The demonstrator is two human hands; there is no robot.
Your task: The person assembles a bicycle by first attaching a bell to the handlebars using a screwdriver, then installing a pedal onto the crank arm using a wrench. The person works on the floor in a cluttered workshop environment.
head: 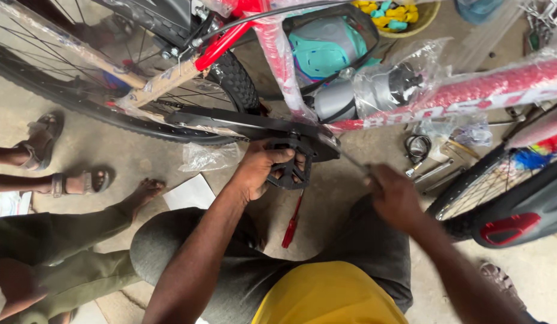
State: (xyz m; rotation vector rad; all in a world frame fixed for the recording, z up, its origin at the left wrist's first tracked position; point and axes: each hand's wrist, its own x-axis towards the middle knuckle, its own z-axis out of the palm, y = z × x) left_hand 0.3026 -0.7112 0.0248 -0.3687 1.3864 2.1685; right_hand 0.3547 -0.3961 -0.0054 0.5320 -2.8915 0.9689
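Left hand (257,171) fingers grip black pedal (288,168), right hand (393,195) closed on thin tool, above concrete floor (134,156).

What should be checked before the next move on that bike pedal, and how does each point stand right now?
1. Left hand grips the black pedal: ok.
2. Right hand holds a thin tool aimed at the crank: ok.
3. Tool tip seated on its fitting: cannot tell, blurred.
4. Red-handled tool lies on the floor within reach: ok.
5. Bystanders' feet apart from the wheel: ok.
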